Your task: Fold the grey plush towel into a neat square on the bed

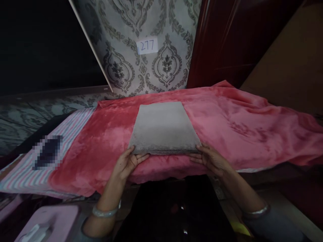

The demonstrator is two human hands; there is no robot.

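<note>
A folded grey towel [163, 127] lies flat on a pink plush blanket [239, 127] spread over a bed. My left hand [127, 163] is at the towel's near left corner, thumb on top and fingers underneath, gripping the edge. My right hand [210, 158] grips the near right corner the same way, fingers curled along the edge. Both wrists wear silver bangles.
A striped sheet [73, 131] shows at the blanket's left end, with a blurred dark patch on it. Patterned wallpaper with a paper label "277" [147, 45] is behind the bed. A dark red panel [227, 40] stands at the right. A pink object [47, 223] sits bottom left.
</note>
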